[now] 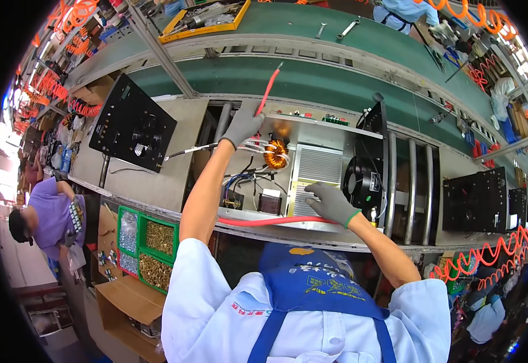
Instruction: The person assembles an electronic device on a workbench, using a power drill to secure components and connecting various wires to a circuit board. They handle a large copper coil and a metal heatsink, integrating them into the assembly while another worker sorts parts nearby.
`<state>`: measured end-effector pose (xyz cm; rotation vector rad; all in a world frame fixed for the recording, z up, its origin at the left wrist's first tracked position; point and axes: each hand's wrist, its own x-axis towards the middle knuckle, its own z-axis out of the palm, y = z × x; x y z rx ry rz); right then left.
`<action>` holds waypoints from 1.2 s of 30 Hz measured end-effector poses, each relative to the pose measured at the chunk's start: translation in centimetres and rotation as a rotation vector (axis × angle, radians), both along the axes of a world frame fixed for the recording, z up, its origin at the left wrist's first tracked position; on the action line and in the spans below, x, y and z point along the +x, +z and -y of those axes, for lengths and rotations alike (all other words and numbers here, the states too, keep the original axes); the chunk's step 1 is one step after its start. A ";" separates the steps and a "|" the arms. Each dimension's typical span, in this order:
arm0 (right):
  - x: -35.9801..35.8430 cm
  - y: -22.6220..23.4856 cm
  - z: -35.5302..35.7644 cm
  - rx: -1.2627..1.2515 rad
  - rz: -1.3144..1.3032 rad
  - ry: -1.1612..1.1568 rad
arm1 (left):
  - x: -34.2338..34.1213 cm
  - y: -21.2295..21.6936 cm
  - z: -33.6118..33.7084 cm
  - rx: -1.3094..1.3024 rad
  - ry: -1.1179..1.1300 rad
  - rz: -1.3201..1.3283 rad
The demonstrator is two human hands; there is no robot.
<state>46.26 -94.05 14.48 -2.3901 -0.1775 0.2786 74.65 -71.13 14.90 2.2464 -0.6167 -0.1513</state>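
My gloved left hand [244, 126] is closed round a red cable [268, 91], whose pale metal-looking tip points up and away over the far edge of an open metal chassis [318, 130]. Below that hand, a copper-wound ring coil [276, 155] sits inside the chassis among white and black wires. My gloved right hand [331, 203] is open, fingers spread over the lower part of a silver finned heat sink [317, 164]. A thick red cable or hose [276, 221] runs along the chassis's near edge and passes close by the right wrist. A black fan [359, 180] stands right of the heat sink.
Black panelled units stand on the bench at left [135, 124] and right [475, 199]. Green bins [147, 247] of small fasteners hang at the near left. Steel rollers [410, 187] lie right of the chassis. Two wrenches [347, 28] lie on the far green shelf. A person [49, 212] stands at left.
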 end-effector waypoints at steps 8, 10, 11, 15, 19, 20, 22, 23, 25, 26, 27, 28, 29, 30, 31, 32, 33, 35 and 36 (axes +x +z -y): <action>-0.8 2.5 0.6 0.264 -0.001 -0.137 | -8.4 -1.9 -6.6 0.171 -0.091 0.052; -0.5 3.0 -0.1 0.301 0.026 -0.114 | -9.4 -2.0 -8.1 0.151 -0.108 0.097; -0.2 3.2 -0.5 0.316 0.026 -0.083 | -9.7 -2.3 -8.5 0.162 -0.094 0.092; 3.0 2.6 -2.4 0.388 0.078 -0.030 | -10.3 -3.0 -7.6 0.213 -0.117 0.135; 7.1 5.3 -6.4 0.584 0.039 -0.121 | -9.0 -4.8 -7.8 0.349 -0.288 0.345; 7.8 6.6 -7.2 0.653 -0.007 -0.139 | -8.3 -5.2 -8.1 0.351 -0.327 0.373; 8.7 8.9 -8.2 0.684 -0.042 -0.060 | -6.8 -5.9 -8.6 0.309 -0.417 0.411; 9.1 9.7 -8.6 0.699 -0.059 -0.020 | -6.0 -6.1 -8.8 0.320 -0.420 0.394; 9.9 9.9 -8.6 0.748 -0.062 -0.101 | -5.9 -4.5 -7.3 0.327 -0.446 0.352; 10.5 10.3 -9.0 0.791 -0.134 -0.165 | -4.9 -5.4 -7.5 0.262 -0.430 0.408; 11.0 10.6 -9.1 0.827 -0.205 -0.237 | -4.5 -5.3 -7.3 0.275 -0.421 0.387; 11.4 10.8 -9.1 0.939 -0.254 -0.305 | -4.3 -4.8 -7.0 0.287 -0.414 0.367; 11.7 10.9 -9.0 0.988 -0.258 -0.322 | -3.8 -4.5 -6.9 0.299 -0.408 0.346; 11.8 10.9 -9.3 1.036 -0.268 -0.334 | -3.2 -5.2 -7.3 0.227 -0.418 0.398; 12.0 11.0 -9.7 1.084 -0.278 -0.347 | -2.4 -5.8 -7.7 0.222 -0.397 0.363; 12.4 11.3 -10.1 1.090 -0.322 -0.392 | -1.6 -6.4 -8.1 0.219 -0.376 0.328; 12.3 11.6 -10.3 1.090 -0.315 -0.434 | -0.8 -7.0 -7.7 0.204 -0.363 0.293; 11.4 11.5 -11.3 1.104 -0.318 -0.497 | 0.7 -8.5 -7.9 0.076 -0.350 0.297; 10.7 11.6 -11.7 1.142 -0.392 -0.554 | 1.3 -8.9 -7.5 0.058 -0.344 0.285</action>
